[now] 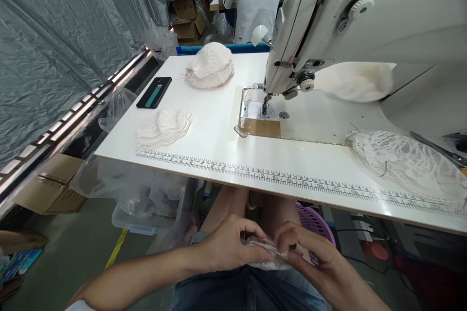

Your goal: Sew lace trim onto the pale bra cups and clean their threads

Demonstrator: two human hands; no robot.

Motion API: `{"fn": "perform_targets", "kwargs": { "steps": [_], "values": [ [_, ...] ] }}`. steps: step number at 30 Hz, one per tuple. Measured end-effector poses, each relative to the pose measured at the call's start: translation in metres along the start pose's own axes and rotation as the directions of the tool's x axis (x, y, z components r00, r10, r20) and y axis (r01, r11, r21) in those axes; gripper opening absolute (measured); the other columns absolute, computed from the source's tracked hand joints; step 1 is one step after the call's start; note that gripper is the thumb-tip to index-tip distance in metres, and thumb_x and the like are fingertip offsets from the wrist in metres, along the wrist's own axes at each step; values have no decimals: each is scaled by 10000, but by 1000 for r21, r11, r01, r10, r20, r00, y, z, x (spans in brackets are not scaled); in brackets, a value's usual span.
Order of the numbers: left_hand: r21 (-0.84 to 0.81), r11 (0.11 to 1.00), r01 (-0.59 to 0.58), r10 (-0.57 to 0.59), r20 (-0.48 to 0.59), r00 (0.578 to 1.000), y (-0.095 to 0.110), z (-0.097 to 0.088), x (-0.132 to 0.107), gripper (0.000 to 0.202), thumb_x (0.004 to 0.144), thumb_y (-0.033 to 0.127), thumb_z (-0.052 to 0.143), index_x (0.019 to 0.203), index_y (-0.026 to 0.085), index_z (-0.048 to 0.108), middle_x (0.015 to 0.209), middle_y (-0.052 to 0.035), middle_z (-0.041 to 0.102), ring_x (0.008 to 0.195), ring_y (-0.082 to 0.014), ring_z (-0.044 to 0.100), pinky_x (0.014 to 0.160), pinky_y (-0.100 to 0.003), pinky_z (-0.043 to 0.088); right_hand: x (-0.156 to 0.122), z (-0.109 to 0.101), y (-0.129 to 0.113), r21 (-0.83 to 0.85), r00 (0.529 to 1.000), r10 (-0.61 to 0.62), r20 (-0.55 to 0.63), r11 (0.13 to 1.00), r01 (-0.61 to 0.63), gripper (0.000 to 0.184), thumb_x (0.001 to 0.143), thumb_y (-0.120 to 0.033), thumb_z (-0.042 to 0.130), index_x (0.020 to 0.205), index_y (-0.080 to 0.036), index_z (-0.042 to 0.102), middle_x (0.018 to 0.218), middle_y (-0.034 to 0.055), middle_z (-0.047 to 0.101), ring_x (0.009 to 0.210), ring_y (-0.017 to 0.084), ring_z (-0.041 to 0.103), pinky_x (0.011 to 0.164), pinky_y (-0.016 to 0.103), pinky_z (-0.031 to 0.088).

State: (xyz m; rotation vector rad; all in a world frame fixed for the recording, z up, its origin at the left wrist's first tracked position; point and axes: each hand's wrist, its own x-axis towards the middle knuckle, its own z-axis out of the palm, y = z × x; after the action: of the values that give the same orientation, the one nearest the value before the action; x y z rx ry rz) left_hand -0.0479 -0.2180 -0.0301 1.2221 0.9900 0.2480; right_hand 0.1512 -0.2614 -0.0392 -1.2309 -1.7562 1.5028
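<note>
I am sitting at a white, flat worktop, and I am keeping both hands low, in front of its near edge and above my lap. With my left hand I am pinching one side of a small, whitish lace fabric piece between thumb and fingers. With my right hand I am pinching its other side, so the fingers of both hands are closing narrowly on it. The lace is lying between them, partly hidden by the fingers.

On the worktop, a cream, dome-shaped fabric pile is resting near a black phone with a teal stripe. Nearer to me, a flat, cream lace piece with a scalloped edge is lying just beside the printed black ruler scale. The big white sewing machine is standing on the right side. At the far right, a white lace heap is lying beside dark-bladed scissors. Beyond the worktop, a person in a white printed shirt is facing away.
</note>
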Motion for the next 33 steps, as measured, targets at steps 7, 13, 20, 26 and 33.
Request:
{"fn": "perform_targets", "kwargs": {
  "steps": [7, 13, 20, 26, 33],
  "values": [
    [45, 998, 32, -31, -13, 999, 2, -1, -1, 251, 646, 322, 734, 796, 121, 712, 616, 19, 552, 584, -84, 422, 531, -187, 304, 2, 1, 1, 74, 977, 211, -40, 975, -208, 225, 900, -419, 473, 786, -230, 520, 702, -35, 483, 592, 107, 407, 518, 207, 324],
    [3, 999, 36, -36, 21, 999, -1, 0, -1, 287, 657, 354, 729, 819, 117, 704, 646, 10, 569, 598, -91, 440, 539, -190, 315, 5, 2, 0, 171, 970, 242, -33, 957, -233, 256, 872, -451, 505, 763, -220, 510, 640, -49, 416, 564, 104, 361, 496, 207, 302],
    [79, 997, 18, -20, 22, 1000, 6, -2, 0, 315, 655, 393, 736, 807, 120, 696, 647, 14, 570, 605, -91, 455, 539, -192, 307, 5, 2, 0, 69, 975, 215, -48, 975, -212, 236, 886, -436, 472, 786, -226, 508, 682, -25, 462, 625, 129, 423, 540, 227, 337],
    [23, 1000, 12, -12, -12, 1000, 2, 1, 3, 282, 710, 384, 680, 769, 109, 681, 615, 6, 568, 564, -84, 459, 509, -188, 311, 4, 1, -3, 3, 979, 188, -79, 982, -189, 174, 897, -388, 455, 864, -232, 525, 735, -9, 489, 665, 139, 449, 568, 229, 376],
    [-88, 995, 53, -57, -41, 998, 3, -1, 1, 259, 674, 317, 707, 815, 101, 681, 588, 2, 577, 536, -86, 482, 527, -191, 362, 3, -2, -2, 240, 975, 219, 42, 945, -223, 199, 844, -389, 572, 975, -240, 548, 848, 6, 549, 771, 147, 511, 664, 244, 440]
  ]
}}
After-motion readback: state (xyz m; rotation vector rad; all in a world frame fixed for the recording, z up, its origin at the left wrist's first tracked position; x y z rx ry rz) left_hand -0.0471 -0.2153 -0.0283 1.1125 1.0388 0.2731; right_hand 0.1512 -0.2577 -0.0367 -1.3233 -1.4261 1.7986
